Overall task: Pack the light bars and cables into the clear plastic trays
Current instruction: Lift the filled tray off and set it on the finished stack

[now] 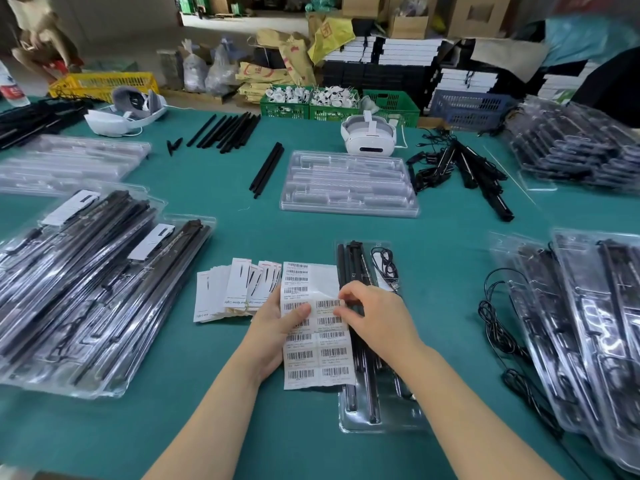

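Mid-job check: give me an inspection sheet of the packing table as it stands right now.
Surface: green table, largely covered.
Job's things: filled tray under the hands; empty clear tray beyond; loose light bars at the far edge; packed trays stacked left, more on the right.
Clutter: barcode label sheet, fanned paper cards, two white headsets.
Grippers: left hand holds the sheet; right hand fingers pinch one label.
Cables: loose black cable on the right; bundle with bars far right.
Surroundings: green crates, yellow crate, boxes; a person crouches far left.
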The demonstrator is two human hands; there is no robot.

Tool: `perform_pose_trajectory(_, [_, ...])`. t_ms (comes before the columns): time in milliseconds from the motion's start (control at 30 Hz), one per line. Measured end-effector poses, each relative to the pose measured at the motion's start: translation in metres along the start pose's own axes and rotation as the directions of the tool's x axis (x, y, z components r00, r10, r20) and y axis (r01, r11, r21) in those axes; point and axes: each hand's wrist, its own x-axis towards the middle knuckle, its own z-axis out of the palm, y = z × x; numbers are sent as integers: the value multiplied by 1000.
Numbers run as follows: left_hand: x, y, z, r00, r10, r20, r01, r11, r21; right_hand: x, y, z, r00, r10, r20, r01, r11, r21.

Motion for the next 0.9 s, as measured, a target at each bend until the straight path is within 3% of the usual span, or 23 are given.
perform_pose_trajectory(100, [0, 0, 1, 1000, 7, -15, -6, 1000, 27, -4, -3, 2, 998, -53, -43, 51, 998, -31])
perform_pose_trajectory(267, [0, -1, 8, 994, 53, -94, -39, 989, 141, -14, -6, 7, 943, -229, -240, 200, 970, -139])
perform_pose_trajectory(400, [0, -4, 17, 970, 125, -210, -53, 947, 318, -25, -11, 12, 904, -355, -240, 323, 932, -164])
perform_pose_trajectory(467, [0, -3, 22, 953, 142, -269, -38, 933, 357, -32, -12, 13, 932, -275, -236, 266, 962, -68])
perform_pose_trajectory(533, [1, -1, 23, 934, 170, -314, -12, 894, 449, -37, -15, 8, 973, -23, -229, 73, 974, 214])
perform_pose_trajectory(600, [3, 7, 19, 907, 259, -333, -3, 793, 609, -39, -15, 1, 951, 249, -183, -116, 835, 538])
perform_pose_trajectory(700, [6, 21, 13, 854, 424, -303, 39, 528, 848, -38, -6, -9, 858, 512, -38, -280, 530, 801])
perform_pose_trajectory(800, [0, 26, 16, 778, 599, -187, 219, 19, 975, -40, -1, -16, 798, 600, 55, -325, 352, 878])
perform_pose_trajectory(833, [-1, 25, 21, 757, 646, -98, 193, -78, 978, -41, 0, -16, 789, 611, 69, -329, 326, 886])
perform_pose_trajectory(867, [-2, 24, 28, 757, 653, -35, 107, -71, 992, -41, 1, -17, 785, 615, 79, -333, 310, 891])
perform_pose_trajectory(900, [-3, 24, 38, 802, 597, -33, -5, 63, 998, -42, 1, -17, 786, 612, 85, -333, 305, 892])
